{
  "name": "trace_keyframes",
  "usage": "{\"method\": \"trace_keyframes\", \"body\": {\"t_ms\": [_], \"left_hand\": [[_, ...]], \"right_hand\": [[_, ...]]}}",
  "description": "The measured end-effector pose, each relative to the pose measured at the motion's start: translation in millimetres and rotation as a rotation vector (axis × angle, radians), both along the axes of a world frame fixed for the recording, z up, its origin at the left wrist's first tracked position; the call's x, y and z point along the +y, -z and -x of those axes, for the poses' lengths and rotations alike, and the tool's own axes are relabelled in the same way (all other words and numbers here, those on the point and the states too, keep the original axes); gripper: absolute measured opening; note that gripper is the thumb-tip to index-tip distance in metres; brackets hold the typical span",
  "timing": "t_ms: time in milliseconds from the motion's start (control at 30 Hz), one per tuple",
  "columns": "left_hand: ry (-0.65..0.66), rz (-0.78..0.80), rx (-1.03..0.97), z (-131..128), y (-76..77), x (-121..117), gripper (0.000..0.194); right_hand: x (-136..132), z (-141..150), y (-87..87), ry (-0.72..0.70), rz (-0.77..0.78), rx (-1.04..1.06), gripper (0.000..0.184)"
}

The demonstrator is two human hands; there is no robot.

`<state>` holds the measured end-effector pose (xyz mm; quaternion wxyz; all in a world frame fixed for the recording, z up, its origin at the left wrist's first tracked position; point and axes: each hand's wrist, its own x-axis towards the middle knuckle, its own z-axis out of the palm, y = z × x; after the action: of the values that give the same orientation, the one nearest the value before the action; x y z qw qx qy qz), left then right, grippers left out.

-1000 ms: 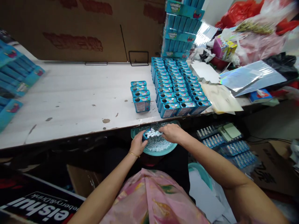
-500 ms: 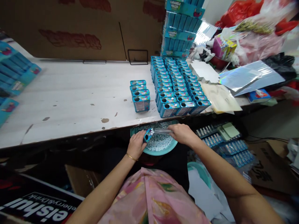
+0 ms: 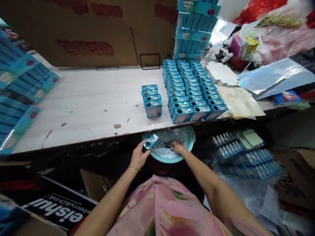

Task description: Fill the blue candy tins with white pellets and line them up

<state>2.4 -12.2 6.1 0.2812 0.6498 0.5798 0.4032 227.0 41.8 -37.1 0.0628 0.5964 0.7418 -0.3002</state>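
My left hand (image 3: pixel 139 155) is wrapped round a small blue candy tin (image 3: pixel 150 142), tilted over the rim of a turquoise basin (image 3: pixel 168 160). A few white candies lie at the tin's upper end. Small white candies (image 3: pixel 163 151) fill the basin. Inside it, my right hand (image 3: pixel 177 147) is closed on a clear scoop (image 3: pixel 168 144), whose end is down among the candies and partly hidden. On the table just beyond stands a short row of blue tins (image 3: pixel 153 108).
Several close-packed rows of blue tins (image 3: pixel 183 114) stand on the white table (image 3: pixel 93 108). Behind them rises a stack of display boxes (image 3: pixel 189 31); more display boxes (image 3: pixel 29 82) are at left. A large cardboard box (image 3: pixel 98 32) lines the back. Packed trays (image 3: pixel 246 154) sit low at right.
My right hand has moved from beside the tin down into the candies with the scoop. My left hand has turned the tin, showing more of its face. The view has shifted slightly.
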Motion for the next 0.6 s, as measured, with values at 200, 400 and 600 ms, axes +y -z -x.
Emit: {"method": "trace_keyframes", "body": {"t_ms": [200,400,600], "left_hand": [[-0.087,0.014,-0.066,2.6,-3.6,3.4,0.045],[-0.116,0.006,-0.075,4.5,-6.9,2.1,0.045],[-0.128,0.002,-0.056,6.6,-5.0,-0.1,0.046]], "right_hand": [[4.0,-13.1,-7.0,0.004,0.053,0.315,0.040],[6.4,-42.5,-34.7,-0.007,-0.059,0.171,0.035],[9.7,-2.3,-8.7,0.045,-0.002,-0.005,0.032]]}}
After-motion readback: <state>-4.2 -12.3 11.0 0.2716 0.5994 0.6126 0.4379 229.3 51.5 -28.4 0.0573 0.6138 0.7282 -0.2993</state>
